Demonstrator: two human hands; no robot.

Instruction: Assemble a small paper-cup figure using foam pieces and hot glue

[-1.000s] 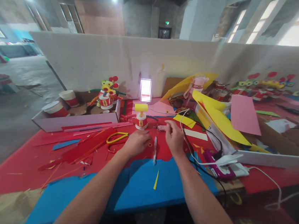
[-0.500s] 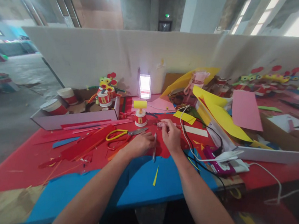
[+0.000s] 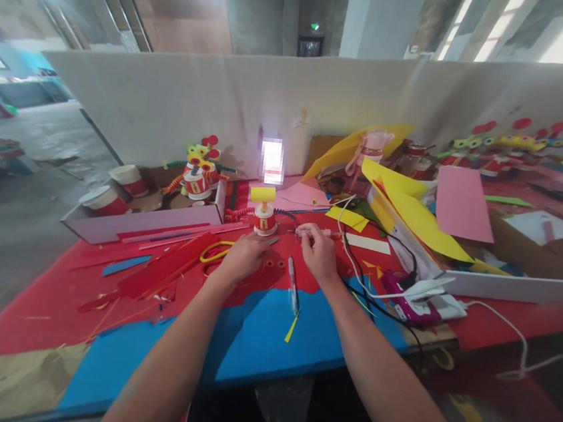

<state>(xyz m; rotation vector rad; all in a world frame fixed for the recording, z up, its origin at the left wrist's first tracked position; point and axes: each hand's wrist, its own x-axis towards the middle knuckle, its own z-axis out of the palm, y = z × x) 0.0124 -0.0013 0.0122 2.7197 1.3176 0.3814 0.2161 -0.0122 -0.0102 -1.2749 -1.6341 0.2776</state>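
My right hand [image 3: 317,252] is closed on a slim pink tool [image 3: 328,233] with a narrow tip pointing left. My left hand [image 3: 246,258] lies over the blades of yellow-handled scissors [image 3: 215,251]; its fingers are curled, and what they hold, if anything, is hidden. Two small ring-shaped pieces [image 3: 276,264] lie just right of its fingertips. Between the hands rests a pen [image 3: 293,283], touching neither. Beyond the left hand stands a red-and-white paper cup figure [image 3: 264,222] with a yellow roll [image 3: 263,195] on top and coiled paper arms.
A box [image 3: 144,223] at the left holds paper cups [image 3: 131,180] and a finished-looking cup figure [image 3: 197,178]. Red paper strips [image 3: 165,269] lie beside it. At the right are cables, a purple power strip [image 3: 417,306] and a box with yellow paper [image 3: 412,211]. Blue paper [image 3: 257,343] covers the front edge.
My left hand has moved left, away from the pen and over the scissors. The pen now lies tilted, and the small ring pieces have come into view. My right hand has hardly moved.
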